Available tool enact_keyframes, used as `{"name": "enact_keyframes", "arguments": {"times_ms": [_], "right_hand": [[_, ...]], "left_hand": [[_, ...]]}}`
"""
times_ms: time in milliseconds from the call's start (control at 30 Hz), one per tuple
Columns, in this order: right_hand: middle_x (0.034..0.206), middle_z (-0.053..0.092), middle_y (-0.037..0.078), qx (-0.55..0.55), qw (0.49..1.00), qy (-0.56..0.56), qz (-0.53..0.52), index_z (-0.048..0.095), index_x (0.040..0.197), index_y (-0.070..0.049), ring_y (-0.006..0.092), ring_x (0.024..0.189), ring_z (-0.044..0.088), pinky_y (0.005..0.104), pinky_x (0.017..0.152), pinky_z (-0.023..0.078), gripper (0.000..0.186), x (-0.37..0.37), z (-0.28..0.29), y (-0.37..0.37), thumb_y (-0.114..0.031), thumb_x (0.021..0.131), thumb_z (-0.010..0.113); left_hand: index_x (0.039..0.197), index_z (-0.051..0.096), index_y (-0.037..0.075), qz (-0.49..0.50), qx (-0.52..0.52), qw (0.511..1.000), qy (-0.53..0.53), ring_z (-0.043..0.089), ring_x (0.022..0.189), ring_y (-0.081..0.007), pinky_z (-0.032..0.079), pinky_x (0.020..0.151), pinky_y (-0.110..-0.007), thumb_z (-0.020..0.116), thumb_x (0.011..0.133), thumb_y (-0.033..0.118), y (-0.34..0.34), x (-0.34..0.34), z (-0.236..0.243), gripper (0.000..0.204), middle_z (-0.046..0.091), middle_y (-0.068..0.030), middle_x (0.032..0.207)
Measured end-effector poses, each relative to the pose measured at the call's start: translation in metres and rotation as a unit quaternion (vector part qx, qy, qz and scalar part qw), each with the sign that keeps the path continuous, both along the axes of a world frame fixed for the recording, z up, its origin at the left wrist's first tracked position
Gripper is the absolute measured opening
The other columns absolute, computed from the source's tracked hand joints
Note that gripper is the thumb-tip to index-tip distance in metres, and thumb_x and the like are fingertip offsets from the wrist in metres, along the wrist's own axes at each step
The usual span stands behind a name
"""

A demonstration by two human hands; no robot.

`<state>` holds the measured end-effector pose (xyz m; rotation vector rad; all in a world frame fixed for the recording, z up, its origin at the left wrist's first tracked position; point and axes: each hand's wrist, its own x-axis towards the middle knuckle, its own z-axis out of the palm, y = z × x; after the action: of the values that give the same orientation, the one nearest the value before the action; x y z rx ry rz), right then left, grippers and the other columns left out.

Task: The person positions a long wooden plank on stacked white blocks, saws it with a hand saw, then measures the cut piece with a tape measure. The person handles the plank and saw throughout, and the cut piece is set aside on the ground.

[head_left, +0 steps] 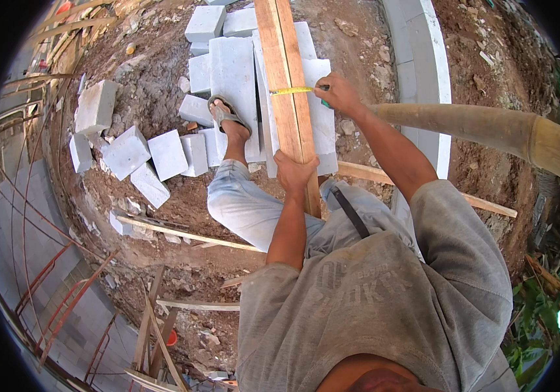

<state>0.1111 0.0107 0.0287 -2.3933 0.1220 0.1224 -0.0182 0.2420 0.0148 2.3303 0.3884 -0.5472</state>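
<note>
Two long wooden boards, side by side with a dark seam between them, run from the top of the view down toward my lap. They rest over pale blocks. My left hand is closed around the boards near their lower part. Beyond it, a yellow tape measure blade lies across the boards' width. My right hand is closed on the tape measure's green and dark case, just right of the boards; the fingers hide most of the case. My sandalled foot stands on a block left of the boards.
Loose pale blocks lie scattered on rough soil at the left. A low block wall runs along the right, with a thick bamboo pole reaching over it. Thin wooden strips and reddish bars are at the lower left.
</note>
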Motion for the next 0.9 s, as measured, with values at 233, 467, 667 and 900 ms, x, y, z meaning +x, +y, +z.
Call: {"name": "enact_keyframes", "arguments": {"times_ms": [233, 467, 667, 900], "right_hand": [[0.091, 0.065, 0.016, -0.018, 1.000, -0.011, -0.018, 0.075, 0.095, -0.010, 0.0346, 0.087, 0.063, 0.0427, 0.076, 0.049, 0.031, -0.004, 0.001, 0.006, -0.039, 0.083, 0.069], [0.089, 0.066, 0.014, -0.010, 1.000, -0.008, -0.027, 0.075, 0.094, -0.008, 0.0303, 0.083, 0.064, 0.0406, 0.073, 0.050, 0.031, -0.005, -0.004, 0.006, -0.037, 0.082, 0.073], [0.098, 0.066, 0.007, 0.429, 0.832, 0.137, -0.324, 0.066, 0.115, -0.002, 0.0160, 0.085, 0.062, 0.0324, 0.072, 0.050, 0.054, -0.019, -0.018, 0.010, -0.038, 0.078, 0.083], [0.126, 0.058, 0.021, 0.308, 0.834, 0.160, -0.429, 0.052, 0.135, 0.002, 0.0299, 0.114, 0.057, 0.0429, 0.096, 0.046, 0.081, -0.050, -0.055, 0.036, -0.049, 0.078, 0.079]], "left_hand": [[0.116, 0.042, -0.003, 0.002, 0.005, 1.000, 0.025, 0.059, 0.106, -0.0446, 0.050, 0.090, -0.050, 0.089, 0.053, 0.050, 0.000, 0.001, 0.001, 0.095, 0.053, -0.0217, 0.115], [0.115, 0.042, -0.003, 0.004, 0.002, 1.000, 0.025, 0.060, 0.104, -0.0441, 0.051, 0.089, -0.050, 0.089, 0.053, 0.050, 0.000, 0.000, 0.002, 0.094, 0.054, -0.0203, 0.114], [0.117, 0.042, -0.003, -0.006, 0.019, 0.999, 0.040, 0.060, 0.105, -0.0439, 0.051, 0.089, -0.050, 0.088, 0.054, 0.050, 0.000, 0.005, 0.008, 0.094, 0.054, -0.0205, 0.115], [0.121, 0.040, -0.004, -0.007, 0.031, 0.999, 0.021, 0.059, 0.108, -0.0439, 0.051, 0.090, -0.050, 0.088, 0.055, 0.050, -0.003, 0.001, 0.005, 0.097, 0.052, -0.0217, 0.118]]}}
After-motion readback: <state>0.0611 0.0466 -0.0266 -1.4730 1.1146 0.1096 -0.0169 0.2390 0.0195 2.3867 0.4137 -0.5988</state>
